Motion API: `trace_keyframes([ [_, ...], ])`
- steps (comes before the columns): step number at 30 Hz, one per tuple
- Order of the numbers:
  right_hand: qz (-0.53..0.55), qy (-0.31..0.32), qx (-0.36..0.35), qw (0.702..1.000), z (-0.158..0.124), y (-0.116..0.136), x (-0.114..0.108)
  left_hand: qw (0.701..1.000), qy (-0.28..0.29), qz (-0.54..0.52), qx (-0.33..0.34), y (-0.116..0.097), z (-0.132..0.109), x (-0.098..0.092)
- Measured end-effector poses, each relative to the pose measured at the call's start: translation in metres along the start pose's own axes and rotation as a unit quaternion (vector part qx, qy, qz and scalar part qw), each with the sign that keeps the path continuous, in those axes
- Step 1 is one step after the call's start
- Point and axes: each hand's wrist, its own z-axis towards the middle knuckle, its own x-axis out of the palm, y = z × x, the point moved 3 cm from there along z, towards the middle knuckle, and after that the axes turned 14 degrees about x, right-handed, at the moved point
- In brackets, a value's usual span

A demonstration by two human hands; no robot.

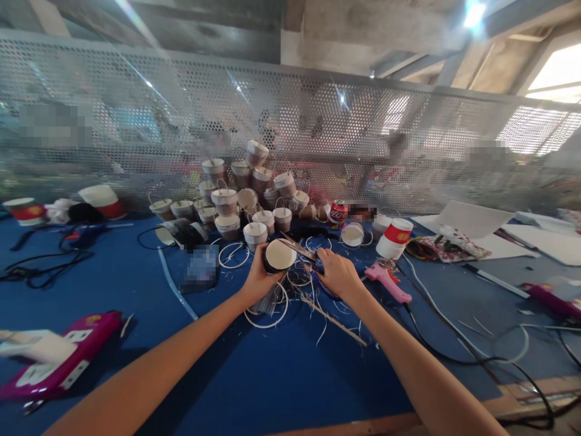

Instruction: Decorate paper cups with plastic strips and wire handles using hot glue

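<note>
My left hand (259,280) is closed around a small round cup (280,255) with a dark side, its pale cream face turned toward me. In my right hand (336,272) is a pair of scissors (303,249) with dark handles. The metal blades point left and lie at the cup's upper right rim; whether they touch it I cannot tell. White cord loops (267,326) and thin fibre scraps (336,318) lie on the blue table (254,381) below both hands.
Several small handled buckets (226,203) are piled behind my hands. On the right are a pink glue gun (388,283), a red-and-white paper cup (396,237) and trailing cables. A purple power strip (86,333) sits at the left. Perforated metal panels (181,133) stand behind the table.
</note>
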Motion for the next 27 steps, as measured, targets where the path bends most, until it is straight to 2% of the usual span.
trace_keyframes([
  [11,-0.03,0.002,-0.008,1.0,0.0019,-0.0012,0.0024,0.999,-0.016,-0.037,-0.007,0.0054,-0.0013,-0.0003],
  [21,-0.064,-0.018,-0.005,0.998,-0.0005,-0.0051,-0.0001,0.993,0.061,-0.086,-0.044,0.005,-0.0022,0.0041],
  [27,-0.047,0.01,-0.008,0.999,-0.0002,-0.0067,-0.0023,0.991,0.067,-0.097,-0.056,0.0054,-0.004,0.0046],
])
